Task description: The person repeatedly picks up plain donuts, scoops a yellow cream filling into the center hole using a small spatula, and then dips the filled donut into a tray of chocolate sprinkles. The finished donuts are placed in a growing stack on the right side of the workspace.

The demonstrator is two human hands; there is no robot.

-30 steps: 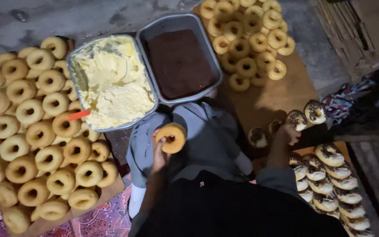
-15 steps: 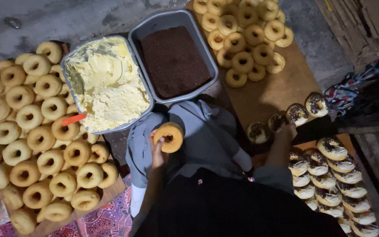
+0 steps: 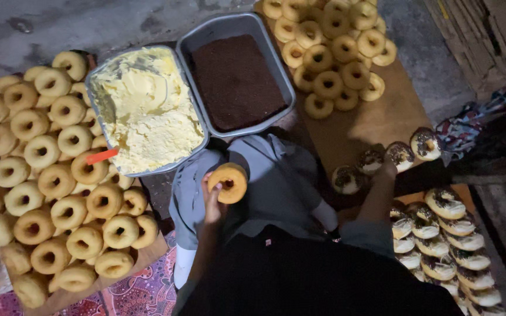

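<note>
Left hand [image 3: 212, 202] gripping plain donut [image 3: 228, 182], upright over the lap, below cream tray [image 3: 103, 76], same as before. Right hand [image 3: 386, 171] now stretched to board [image 3: 376, 120], fingers by topped donuts [image 3: 400, 154]; grip hidden, cannot tell. Earlier nearer sprinkle tray [image 3: 282, 76].

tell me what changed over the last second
Little changed. The right hand has slid up the board among the topped doughnuts. The left hand still holds the plain doughnut over the lap, and both trays stayed put.
</note>
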